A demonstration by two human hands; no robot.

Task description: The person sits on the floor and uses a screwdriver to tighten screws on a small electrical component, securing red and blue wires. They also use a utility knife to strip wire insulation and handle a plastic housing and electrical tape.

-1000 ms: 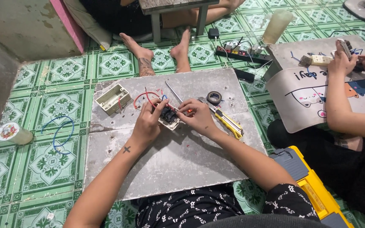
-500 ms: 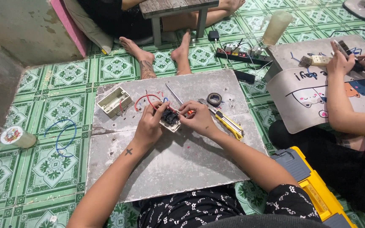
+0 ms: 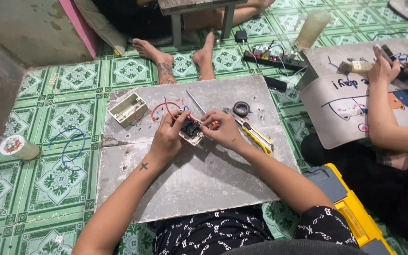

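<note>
Holding a small switch between both hands, just above the middle of the grey slab lying on the green tiled floor. Left hand curling round the switch's left edge, fingers pressed on it. Right hand gripping its right side, fingertips pinching something small and orange there; cannot tell what. Red wire looping from the switch toward the far left.

Sitting at the slab's far left: an open cream box, shallow, with only a bit of red wire showing inside. Lying just right of the hands: a yellow knife, and beyond it a black tape roll and a thin screwdriver. Resting on the floor at left: a blue wire and a capped jar. Showing at near right: a yellow case. Working at far right on a printed mat: another person's hands.
</note>
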